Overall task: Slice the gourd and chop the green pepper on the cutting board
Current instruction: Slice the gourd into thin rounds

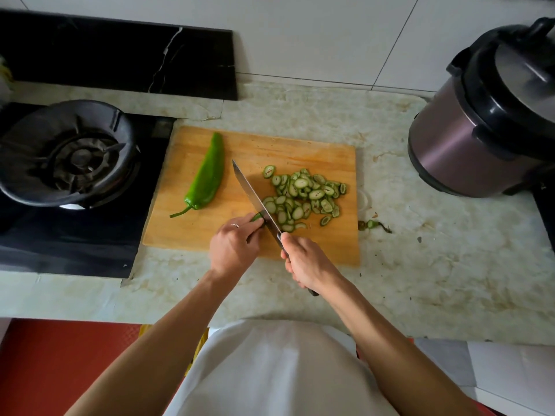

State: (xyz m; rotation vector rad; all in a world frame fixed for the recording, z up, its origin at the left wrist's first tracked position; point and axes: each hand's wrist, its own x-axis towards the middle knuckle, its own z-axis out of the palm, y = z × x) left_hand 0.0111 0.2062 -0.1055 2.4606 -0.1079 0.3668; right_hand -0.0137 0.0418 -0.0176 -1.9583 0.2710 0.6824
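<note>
Gourd stub (257, 217): only a short dark-green end remains, lying on the cutting board (330, 151) near its front edge, pinched under the curled fingers of the left hand (232, 246); a ring shows on one finger. Knife (255, 196): blade edge down on the board, touching the stub's right side, tip pointing toward the far left. Right hand (303, 264) grips the knife handle, fingers wrapped round it. Gourd slices (303, 198): loose overlapping heap just right of the blade, pale centres, dark rims. Green pepper (207, 175): whole, stem toward the front, on the board's left part, apart from the knife. Trimmed gourd tip (372, 225) on the counter (420, 265), just off the board's right edge. Gas burner (72, 154) to the left; pressure cooker (486, 115) at far right.
</note>
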